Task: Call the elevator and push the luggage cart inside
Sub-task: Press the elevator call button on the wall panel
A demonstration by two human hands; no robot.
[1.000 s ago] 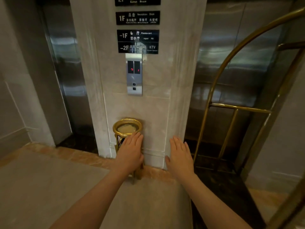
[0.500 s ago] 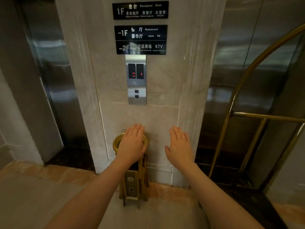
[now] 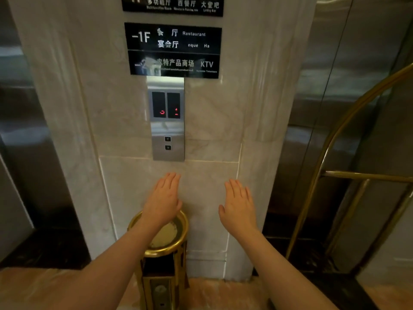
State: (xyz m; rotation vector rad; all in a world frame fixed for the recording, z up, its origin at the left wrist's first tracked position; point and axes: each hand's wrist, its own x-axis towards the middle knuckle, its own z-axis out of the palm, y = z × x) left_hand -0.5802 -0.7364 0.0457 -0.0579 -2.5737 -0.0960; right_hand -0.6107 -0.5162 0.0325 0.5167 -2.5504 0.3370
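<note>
A steel call panel [image 3: 167, 121] is set in the marble pillar, with two red floor displays above two small call buttons [image 3: 167, 143]. My left hand [image 3: 164, 200] is flat and empty, fingers extended, just below the panel. My right hand [image 3: 239, 208] is flat and empty too, further right against the pillar. The brass luggage cart [image 3: 339, 175] stands at the right, only its arched frame and crossbar in view. Behind it is the shut right elevator door [image 3: 348, 63]; a second steel elevator door [image 3: 24, 130] is at the left.
A gold ashtray bin [image 3: 162, 260] stands against the pillar's foot, directly under my left forearm. Black floor signs [image 3: 174, 50] hang above the panel. Dark thresholds lie before both elevators, beige floor in front.
The view has closed in on the pillar, so the panel looks larger. Both hands have risen; the left one has cleared the ashtray and is near the panel's lower edge.
</note>
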